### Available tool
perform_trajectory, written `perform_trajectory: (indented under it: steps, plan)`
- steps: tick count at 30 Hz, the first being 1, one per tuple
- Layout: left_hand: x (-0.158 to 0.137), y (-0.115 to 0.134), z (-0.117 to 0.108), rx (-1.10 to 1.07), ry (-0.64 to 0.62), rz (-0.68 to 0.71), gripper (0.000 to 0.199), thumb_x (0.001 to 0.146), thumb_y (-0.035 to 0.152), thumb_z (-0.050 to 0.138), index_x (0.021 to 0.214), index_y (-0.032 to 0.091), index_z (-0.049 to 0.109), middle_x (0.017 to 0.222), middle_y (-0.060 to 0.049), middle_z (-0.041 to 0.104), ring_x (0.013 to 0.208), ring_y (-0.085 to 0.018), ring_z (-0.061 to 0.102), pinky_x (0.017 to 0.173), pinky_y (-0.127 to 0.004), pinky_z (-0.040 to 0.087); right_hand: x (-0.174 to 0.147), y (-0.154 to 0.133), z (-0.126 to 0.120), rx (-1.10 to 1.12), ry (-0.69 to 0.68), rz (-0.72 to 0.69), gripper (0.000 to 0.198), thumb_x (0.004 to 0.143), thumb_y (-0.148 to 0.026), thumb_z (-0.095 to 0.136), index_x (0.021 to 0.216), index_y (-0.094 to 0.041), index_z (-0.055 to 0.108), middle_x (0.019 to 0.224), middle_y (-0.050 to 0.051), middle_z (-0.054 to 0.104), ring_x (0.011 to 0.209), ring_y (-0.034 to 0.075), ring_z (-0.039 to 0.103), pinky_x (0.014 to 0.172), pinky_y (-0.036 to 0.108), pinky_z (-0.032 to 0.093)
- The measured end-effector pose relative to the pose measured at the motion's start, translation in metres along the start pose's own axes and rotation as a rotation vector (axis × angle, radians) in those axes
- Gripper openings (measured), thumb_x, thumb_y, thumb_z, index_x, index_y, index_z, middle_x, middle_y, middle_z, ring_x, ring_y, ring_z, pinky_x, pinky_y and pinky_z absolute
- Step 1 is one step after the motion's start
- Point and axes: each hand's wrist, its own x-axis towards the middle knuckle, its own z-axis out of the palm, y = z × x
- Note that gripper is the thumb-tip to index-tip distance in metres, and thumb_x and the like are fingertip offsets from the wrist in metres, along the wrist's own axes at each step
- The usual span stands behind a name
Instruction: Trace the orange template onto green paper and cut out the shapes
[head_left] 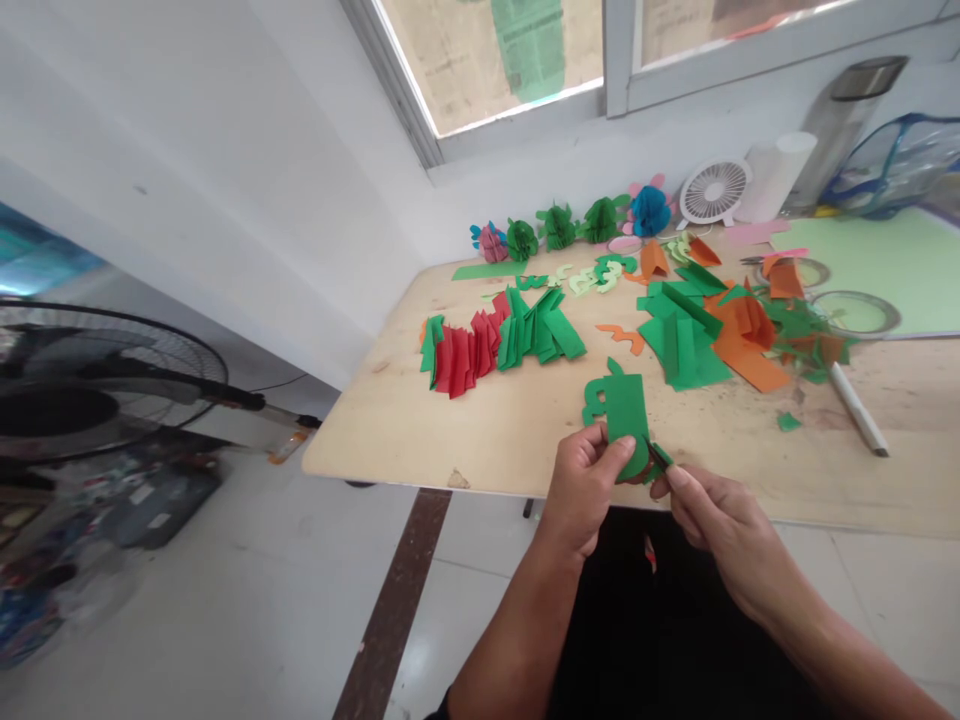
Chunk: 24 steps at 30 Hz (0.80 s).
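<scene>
My left hand point(589, 470) pinches a piece of green paper point(626, 410) between thumb and fingers, near the table's front edge. The paper's lower end is rounded. My right hand point(712, 505) is closed on scissors point(652, 448), whose dark blades meet the paper's right edge; the handles are hidden in the hand. A narrow green strip hangs by the blades. Just beyond the left hand lies a curly green paper cutout point(594, 400). To the right is a pile of folded green paper point(682, 340), mixed with orange paper point(750, 350).
Red folded papers point(465, 355) and green folded papers point(536, 330) stand left of centre on the wooden table point(390, 420). Paper figures point(559, 228) and a small white fan point(715, 190) line the wall. A white marker point(859, 410) and tape rolls point(855, 312) lie right.
</scene>
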Motion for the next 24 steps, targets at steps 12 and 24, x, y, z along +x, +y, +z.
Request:
perform_trajectory:
  steps: [12,24]
  plan:
    - [0.0022,-0.0022,-0.0007,0.005,-0.008,0.063,0.022,0.068,0.034,0.071,0.064,0.014,0.062,0.056,0.001,0.057,0.059,-0.011,0.052,0.063,-0.025,0.044,0.0018,-0.001,0.0006,-0.028,0.015,-0.027,0.052,0.084,-0.065,0.049,0.071,-0.016,0.061,0.048,-0.007,0.031,0.044,0.009,0.026,0.042,0.025,0.022]
    - [0.0044,-0.0068,-0.0059,0.12,-0.065,0.074,0.02,0.072,0.033,0.067,0.074,0.013,0.065,0.067,-0.002,0.059,0.062,-0.011,0.049,0.063,-0.026,0.039,0.0034,-0.0023,0.0004,-0.004,0.012,-0.002,0.051,0.083,-0.066,0.05,0.072,-0.016,0.06,0.048,-0.007,0.03,0.044,0.009,0.025,0.043,0.025,0.021]
